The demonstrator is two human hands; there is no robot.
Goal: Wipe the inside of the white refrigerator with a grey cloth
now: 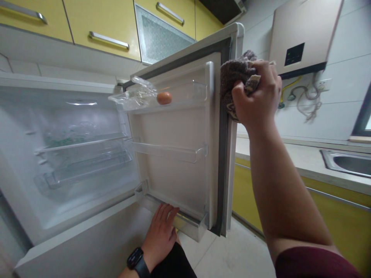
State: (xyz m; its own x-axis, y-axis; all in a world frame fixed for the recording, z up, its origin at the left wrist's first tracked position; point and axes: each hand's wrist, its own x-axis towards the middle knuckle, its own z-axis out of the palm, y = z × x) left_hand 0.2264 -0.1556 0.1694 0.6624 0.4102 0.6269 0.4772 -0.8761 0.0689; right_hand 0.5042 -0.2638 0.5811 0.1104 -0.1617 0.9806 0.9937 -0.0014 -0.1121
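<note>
My right hand (261, 92) is closed around a bunched grey-brown cloth (236, 77) with pale edges. The cloth presses against the outer edge of the open refrigerator door (174, 127), near its top. Low down, my left hand (162, 227) lies with fingers extended over the front of the clear bottom door bin (189, 224). It wears a dark watch (135, 258) on the wrist. A brown egg (164, 98) sits in the top door bin (185, 96), beside a crumpled clear plastic bag (139, 94). Along the door's border runs a grey gasket (224, 154).
Inside the refrigerator are glass shelves (84, 143) and a clear plastic bag with green on it (69, 133). Yellow cabinets (101, 23) hang above. To the right are a water heater (304, 34), a countertop (307, 158) and a steel sink (327, 156).
</note>
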